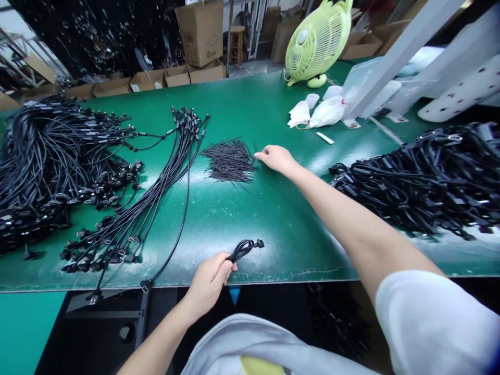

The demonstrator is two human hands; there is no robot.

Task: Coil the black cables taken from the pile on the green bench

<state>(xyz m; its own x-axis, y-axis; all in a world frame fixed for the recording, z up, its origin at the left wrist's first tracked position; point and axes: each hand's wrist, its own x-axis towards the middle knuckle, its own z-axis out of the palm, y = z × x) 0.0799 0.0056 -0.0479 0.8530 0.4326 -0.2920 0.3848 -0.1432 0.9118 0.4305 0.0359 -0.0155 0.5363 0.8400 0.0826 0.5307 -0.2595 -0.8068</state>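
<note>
My left hand (213,278) is closed round a folded black cable (242,250) at the front edge of the table. The cable's loops and a plug stick out to the right of my fingers. My right hand (275,158) is at the right edge of a pile of thin black twist ties (230,161), thumb and forefinger pinched on a tie there. Left of the pile lies a loose bunch of straight black cables (164,174) with plugs at both ends; a couple of the plugs hang over the front edge.
A large heap of cables (50,151) covers the left side of the green table (273,219). Coiled cables (422,179) are piled on the right. A green fan (318,41), white bags (328,112) and a small white strip (324,138) are at the back. Cardboard boxes (201,34) stand beyond.
</note>
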